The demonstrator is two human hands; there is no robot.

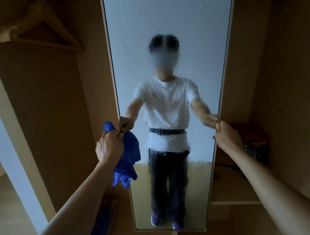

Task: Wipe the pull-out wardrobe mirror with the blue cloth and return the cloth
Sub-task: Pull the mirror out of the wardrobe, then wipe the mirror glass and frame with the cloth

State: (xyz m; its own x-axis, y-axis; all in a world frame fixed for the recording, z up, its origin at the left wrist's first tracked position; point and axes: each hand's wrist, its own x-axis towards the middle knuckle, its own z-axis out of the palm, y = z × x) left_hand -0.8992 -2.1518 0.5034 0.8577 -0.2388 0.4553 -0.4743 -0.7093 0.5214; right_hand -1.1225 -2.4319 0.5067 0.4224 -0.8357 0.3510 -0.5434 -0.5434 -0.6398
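The tall, narrow pull-out mirror [167, 23] stands straight ahead in a light wooden frame. Water droplets and streaks cover its middle part. My left hand [109, 147] grips the mirror's left edge together with the blue cloth [128, 164], which hangs down bunched below my fingers, with one end sticking up above them. My right hand [226, 136] grips the mirror's right edge at about the same height. The glass reflects a person in a white T-shirt and dark trousers with both arms stretched out.
Wooden wardrobe panels flank the mirror. Wooden hangers [37, 28] hang at the upper left. A folded blue item in clear wrapping [101, 227] lies low on the left. A shelf on the right holds a reddish object [252, 137] and a dark cable [226, 165].
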